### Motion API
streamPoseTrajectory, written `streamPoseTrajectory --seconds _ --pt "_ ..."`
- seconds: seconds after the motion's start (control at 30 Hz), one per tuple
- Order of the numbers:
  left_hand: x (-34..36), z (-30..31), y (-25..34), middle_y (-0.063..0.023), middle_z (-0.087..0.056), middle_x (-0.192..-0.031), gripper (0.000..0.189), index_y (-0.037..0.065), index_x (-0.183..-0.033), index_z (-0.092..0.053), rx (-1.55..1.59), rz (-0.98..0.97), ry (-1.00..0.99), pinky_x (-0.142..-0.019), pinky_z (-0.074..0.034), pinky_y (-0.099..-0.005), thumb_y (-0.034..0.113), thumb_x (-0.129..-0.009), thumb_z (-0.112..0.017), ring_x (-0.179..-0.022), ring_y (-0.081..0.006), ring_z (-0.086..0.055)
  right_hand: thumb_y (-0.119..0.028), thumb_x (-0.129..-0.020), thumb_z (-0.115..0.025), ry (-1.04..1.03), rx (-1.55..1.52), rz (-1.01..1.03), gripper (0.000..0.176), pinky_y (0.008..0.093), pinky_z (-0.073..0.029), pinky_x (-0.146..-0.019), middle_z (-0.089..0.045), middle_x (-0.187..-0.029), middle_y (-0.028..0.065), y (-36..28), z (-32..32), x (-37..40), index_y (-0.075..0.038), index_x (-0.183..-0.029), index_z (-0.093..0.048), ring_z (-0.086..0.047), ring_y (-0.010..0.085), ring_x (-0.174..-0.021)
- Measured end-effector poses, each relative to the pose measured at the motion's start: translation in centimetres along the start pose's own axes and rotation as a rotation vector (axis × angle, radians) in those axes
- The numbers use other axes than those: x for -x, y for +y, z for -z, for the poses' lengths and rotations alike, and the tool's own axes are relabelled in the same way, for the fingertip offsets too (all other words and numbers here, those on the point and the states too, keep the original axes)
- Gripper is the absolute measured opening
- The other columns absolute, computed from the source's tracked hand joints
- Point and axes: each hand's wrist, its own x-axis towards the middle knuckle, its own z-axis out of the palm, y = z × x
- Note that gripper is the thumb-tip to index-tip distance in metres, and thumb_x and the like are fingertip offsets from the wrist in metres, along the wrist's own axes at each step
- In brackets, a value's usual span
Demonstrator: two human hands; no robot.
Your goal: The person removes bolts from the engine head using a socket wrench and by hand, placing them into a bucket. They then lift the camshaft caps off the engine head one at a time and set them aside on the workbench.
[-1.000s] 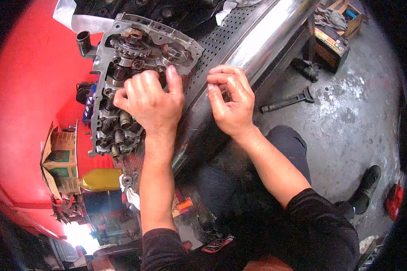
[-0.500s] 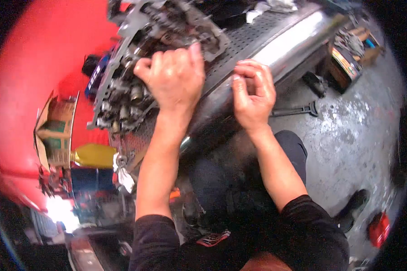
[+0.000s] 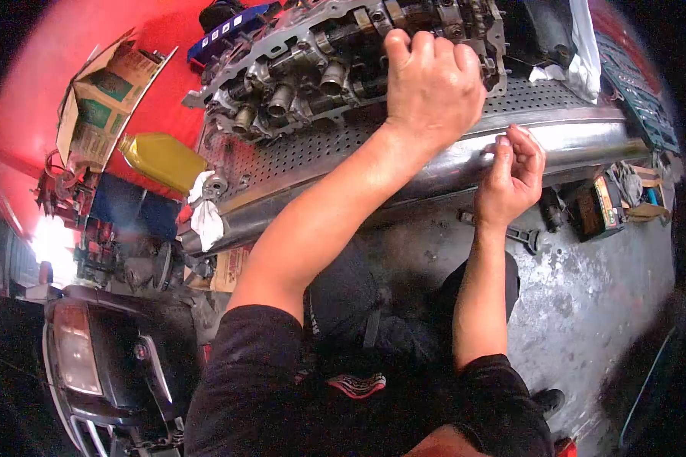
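My left hand is closed at the near right part of an engine cylinder head, its fingers curled away from view; what they hold, if anything, is hidden. The metal cylinder head, with camshafts and round valve bores, lies on a perforated metal bench. Over the bench's rounded front edge is my right hand, palm turned inward, fingers curved with the thumb apart from them. Nothing shows in it, and it touches no part of the cylinder head.
Left of the bench are a yellow bottle, an open cardboard box and a white rag. A tool tray is at the far right, above a floor box. A dark car stands lower left.
The view has turned, so the cylinder head now lies more level across the top. Both hands appear further right in view, my left hand still closed at the cylinder head.
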Motion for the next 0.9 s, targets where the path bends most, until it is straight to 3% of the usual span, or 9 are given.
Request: streamPoseTrajectory --seconds 0.07,0.23,0.33,0.47,0.6,0.7,0.9 --pt "0.3 0.4 -0.1 -0.0070 -0.062 -0.064 0.026 0.010 -0.066 -0.061 -0.007 -0.008 -0.095 -0.080 -0.035 -0.0489 0.032 -0.077 -0.071 -0.065 -0.0233 -0.057 0.009 -0.090 -0.061 -0.003 -0.021 -0.007 0.016 0.0252 -0.056 -0.067 -0.059 -0.116 0.0123 0.0 0.0 0.0 0.003 -0.104 -0.064 -0.061 0.0157 -0.091" --pt "0.1 0.9 0.3 -0.0081 -0.061 -0.067 0.023 0.009 -0.070 -0.063 0.031 0.026 0.009 -0.080 -0.035 -0.0496 0.030 -0.074 -0.070 -0.070 -0.0245 -0.057 0.009 -0.090 -0.062 0.009 -0.056 -0.061 0.017 0.0259 -0.056 -0.068 -0.060 -0.116 0.0117 0.1 0.2 0.1 0.004 -0.106 -0.064 -0.062 0.0139 -0.082" --pt "0.1 0.1 0.2 -0.0089 -0.061 -0.067 0.017 0.009 -0.070 -0.063 0.011 0.006 -0.018 -0.081 -0.036 -0.0509 0.025 -0.071 -0.068 -0.072 -0.0247 -0.058 0.007 -0.090 -0.063 0.003 -0.084 -0.116 0.017 0.0254 -0.055 -0.073 -0.063 -0.111 0.0096 0.0 0.5 0.2 0.004 -0.106 -0.064 -0.061 0.0128 -0.084" --pt "0.1 1.0 0.2 -0.0106 -0.062 -0.068 0.015 0.007 -0.071 -0.063 0.042 0.040 -0.176 -0.081 -0.038 -0.0523 0.021 -0.075 -0.063 -0.073 -0.0249 -0.059 0.004 -0.090 -0.063 -0.024 0.047 -0.091 0.016 0.0232 -0.050 -0.081 -0.066 -0.106 0.0066 -0.4 1.6 0.4 0.001 -0.106 -0.066 -0.060 0.0106 -0.091" --pt "-0.3 1.2 0.4 -0.0105 -0.065 -0.072 0.016 0.008 -0.073 -0.064 0.085 -0.017 0.103 -0.082 -0.039 -0.0515 0.022 -0.079 -0.062 -0.074 -0.0252 -0.060 0.004 -0.091 -0.062 -0.020 0.066 -0.093 0.017 0.0243 -0.051 -0.080 -0.065 -0.107 0.0058 -1.8 2.3 1.3 0.001 -0.108 -0.064 -0.060 0.0106 -0.092" --pt "0.4 -0.1 0.7 -0.0100 -0.065 -0.071 0.014 0.009 -0.073 -0.064 0.167 -0.044 0.103 -0.081 -0.039 -0.0512 0.021 -0.080 -0.061 -0.073 -0.0248 -0.059 0.005 -0.091 -0.061 -0.042 0.059 -0.133 0.018 0.0247 -0.052 -0.080 -0.065 -0.108 0.0055 -2.9 3.2 3.8 0.001 -0.108 -0.064 -0.060 0.0106 -0.091" --pt "0.4 4.4 3.3 -0.0108 -0.064 -0.072 0.012 0.009 -0.072 -0.059 0.369 0.067 0.075 -0.074 -0.039 -0.0452 0.019 -0.079 -0.061 -0.075 -0.0250 -0.059 0.003 -0.092 -0.063 -0.126 0.059 -0.145 0.015 0.0255 -0.051 -0.081 -0.063 -0.108 0.0050 -0.9 5.2 6.3 0.001 -0.107 -0.062 -0.058 0.0115 -0.093"
